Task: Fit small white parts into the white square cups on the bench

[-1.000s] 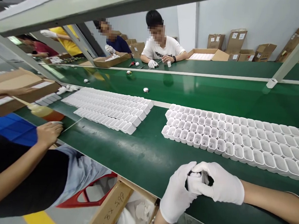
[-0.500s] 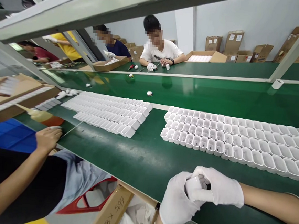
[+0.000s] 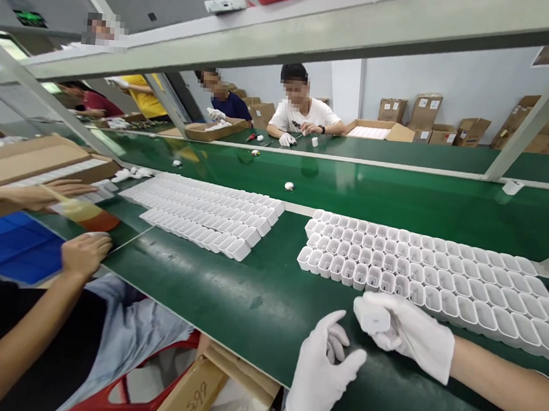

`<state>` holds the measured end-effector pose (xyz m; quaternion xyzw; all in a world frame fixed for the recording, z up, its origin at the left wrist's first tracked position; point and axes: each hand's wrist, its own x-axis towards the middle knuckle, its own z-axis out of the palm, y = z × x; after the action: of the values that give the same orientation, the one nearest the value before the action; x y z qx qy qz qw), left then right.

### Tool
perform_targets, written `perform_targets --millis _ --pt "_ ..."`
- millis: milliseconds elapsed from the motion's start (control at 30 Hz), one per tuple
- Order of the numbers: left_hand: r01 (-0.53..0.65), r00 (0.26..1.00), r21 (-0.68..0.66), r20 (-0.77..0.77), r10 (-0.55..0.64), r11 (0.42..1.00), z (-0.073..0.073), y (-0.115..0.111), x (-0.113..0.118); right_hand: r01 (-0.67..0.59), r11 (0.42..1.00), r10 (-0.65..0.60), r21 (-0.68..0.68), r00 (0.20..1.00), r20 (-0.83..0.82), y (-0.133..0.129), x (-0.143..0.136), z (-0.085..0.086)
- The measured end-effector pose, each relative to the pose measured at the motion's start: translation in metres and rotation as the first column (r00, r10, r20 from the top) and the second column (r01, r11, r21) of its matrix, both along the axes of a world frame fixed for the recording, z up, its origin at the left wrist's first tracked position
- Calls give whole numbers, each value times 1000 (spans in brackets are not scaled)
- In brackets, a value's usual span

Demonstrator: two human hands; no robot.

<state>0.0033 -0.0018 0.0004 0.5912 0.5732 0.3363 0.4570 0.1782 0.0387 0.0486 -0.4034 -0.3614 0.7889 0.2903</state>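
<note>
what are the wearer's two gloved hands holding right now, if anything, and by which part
The right hand holds a small white case, gripped around its sides, its slotted end uncovered. The left hand is open and holds nothing.

I count two hands in white cloth gloves, one left hand (image 3: 322, 377) and one right hand (image 3: 414, 337). In the right hand there is one white, box-shaped plastic case (image 3: 374, 319). Just ahead of this hand stand white, open plastic cups (image 3: 433, 300) in four rows, packed too closely for a sure count. Ahead of the left hand, and farther to its left, there is one block of similar white plastic pieces (image 3: 199, 222), whose number I cannot tell. Beyond it, on one green belt (image 3: 389, 199), lie three small white parts (image 3: 289, 186). Far ahead of the right hand are four brown cardboard boxes (image 3: 424, 113). To the left of the left hand are one brown open carton (image 3: 198, 389), one red plastic chair (image 3: 145, 403) and, farther, one squeeze bottle with amber liquid (image 3: 90, 216).
</note>
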Motion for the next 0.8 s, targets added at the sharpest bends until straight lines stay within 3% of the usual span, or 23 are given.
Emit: perform_targets --millis 100,267,400,500,567,633,733,800 --pt "-3 1000 -18 -19 3 1000 -6 1 -2 119 992 -125 -53 983 -134 9 6 10" --pt "58 996 -44 -58 -61 997 -8 2 -1 179 981 -189 -80 973 -135 11 6 18" --pt "68 993 -74 -91 -74 995 -5 2 -2 176 984 -177 -25 983 -56 10 8 30" --pt "82 988 -66 -127 -90 994 -7 2 -4 249 962 -263 111 954 141 16 22 43" --pt "94 984 -43 -146 -100 995 -8 2 -4 313 916 -377 250 884 276 25 36 51" --pt "99 982 -19 -159 -100 995 -10 2 -3 296 848 -471 440 803 367 40 51 56" --pt "85 983 -35 -163 -89 996 -12 3 -3 44 702 -590 710 595 546 71 74 55" --pt "76 984 -30 -159 -79 997 -13 3 -2 -159 657 -642 737 395 657 95 89 52"
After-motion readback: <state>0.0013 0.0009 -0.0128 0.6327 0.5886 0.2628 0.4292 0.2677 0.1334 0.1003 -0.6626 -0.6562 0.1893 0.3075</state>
